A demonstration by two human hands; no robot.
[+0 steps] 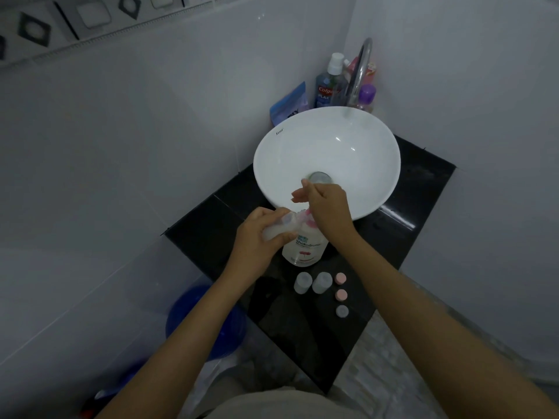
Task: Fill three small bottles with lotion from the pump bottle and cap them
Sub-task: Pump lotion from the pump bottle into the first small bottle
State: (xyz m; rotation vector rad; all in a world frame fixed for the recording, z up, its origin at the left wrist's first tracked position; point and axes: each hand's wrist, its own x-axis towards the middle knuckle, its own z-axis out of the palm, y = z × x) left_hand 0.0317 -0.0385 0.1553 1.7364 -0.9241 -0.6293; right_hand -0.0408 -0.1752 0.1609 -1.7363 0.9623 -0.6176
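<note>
white ceramic, the sink (302, 140), is the biggest thing on my black worktop (423, 189), and its rim reads "kossa", as far as i can make out. behind it a blue mouthwash bottle (328, 86) shows "colg" and "pla".

next in size, the pump bottle (305, 246) stands just in front of the sink, its label reading roughly "shokubutsu". it looks stout and heavy enough to stay put while pressed. my right hand (328, 207) rests on its pink pump head, fingers partly curled, two stretched out; how hard i press i cannot tell.

my left hand (257, 237) is clenched around a small translucent bottle (281, 226), tilted with its mouth at the pump's nozzle. it should be light, soft-walled and slippery once lotion smears it, so i judge a hold round the body, below the neck, is best.

near the worktop's edge stand two more small bottles (313, 282), uncapped, and beside them three caps (341, 294) in a row: two pink, one grey.
</note>
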